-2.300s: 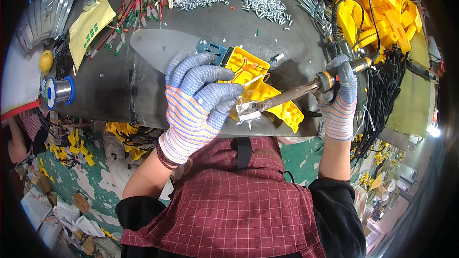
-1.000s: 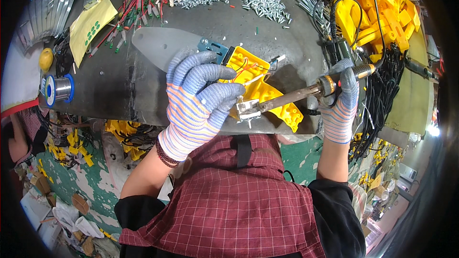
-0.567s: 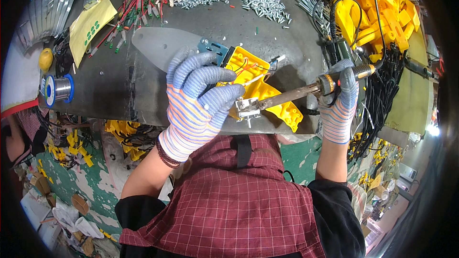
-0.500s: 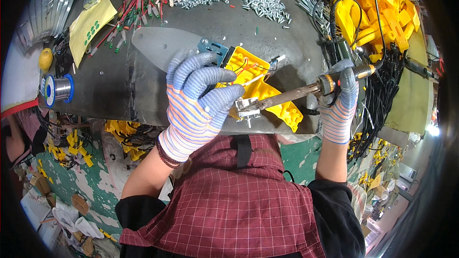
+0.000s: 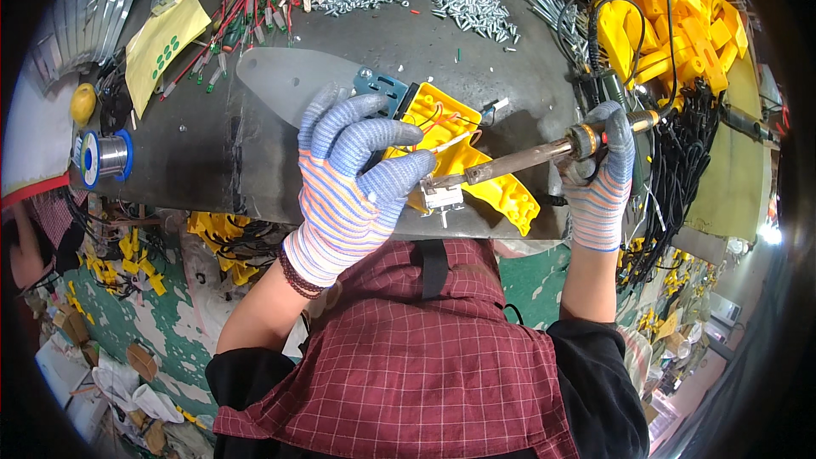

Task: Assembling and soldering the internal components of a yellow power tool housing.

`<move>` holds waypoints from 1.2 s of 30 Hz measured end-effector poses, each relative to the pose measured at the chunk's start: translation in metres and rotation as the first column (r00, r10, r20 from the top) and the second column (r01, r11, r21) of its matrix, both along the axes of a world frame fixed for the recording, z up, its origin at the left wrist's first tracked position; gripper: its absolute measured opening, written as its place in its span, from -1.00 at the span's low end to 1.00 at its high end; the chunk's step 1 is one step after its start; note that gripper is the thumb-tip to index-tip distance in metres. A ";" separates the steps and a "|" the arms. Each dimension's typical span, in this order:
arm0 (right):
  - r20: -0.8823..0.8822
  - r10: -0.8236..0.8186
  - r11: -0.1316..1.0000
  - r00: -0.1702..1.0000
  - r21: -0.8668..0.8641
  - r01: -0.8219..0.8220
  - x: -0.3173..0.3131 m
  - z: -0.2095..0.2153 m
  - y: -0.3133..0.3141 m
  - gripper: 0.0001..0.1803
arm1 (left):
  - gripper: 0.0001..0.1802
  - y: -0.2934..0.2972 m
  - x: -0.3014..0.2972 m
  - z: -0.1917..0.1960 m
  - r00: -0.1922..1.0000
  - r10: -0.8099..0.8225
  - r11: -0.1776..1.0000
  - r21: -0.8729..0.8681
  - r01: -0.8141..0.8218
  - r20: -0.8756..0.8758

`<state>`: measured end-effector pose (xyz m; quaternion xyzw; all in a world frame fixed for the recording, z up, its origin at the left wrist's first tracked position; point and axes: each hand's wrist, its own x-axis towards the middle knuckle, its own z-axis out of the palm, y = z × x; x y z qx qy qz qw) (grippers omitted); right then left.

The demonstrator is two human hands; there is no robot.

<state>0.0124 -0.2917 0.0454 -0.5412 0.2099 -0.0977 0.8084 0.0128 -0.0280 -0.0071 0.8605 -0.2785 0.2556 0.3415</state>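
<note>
Head view: left hand (image 5: 353, 178) clamped down on yellow plastic housing (image 5: 476, 166) at the near edge of the grey bench (image 5: 255, 170); right hand (image 5: 599, 174) fisted round soldering iron (image 5: 518, 159), tip at the small switch (image 5: 442, 195). Keep housing pinned, tip steady on joint, off the plastic.

Bare bench (image 5: 212, 153) left; screws (image 5: 463, 2) beyond.

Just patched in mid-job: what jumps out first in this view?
At centre, the gloved left hand presses on a yellow plastic housing at the bench's near edge. The right hand holds a soldering iron, its tip at a small metal switch. A heap of yellow parts fills the upper right.
</note>
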 end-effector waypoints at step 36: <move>-0.049 -0.001 1.000 0.999 -0.003 0.001 0.007 -0.009 -0.019 -0.75 | -0.78 0.000 -0.001 0.003 0.998 -0.008 1.000 -0.015 0.007 -0.064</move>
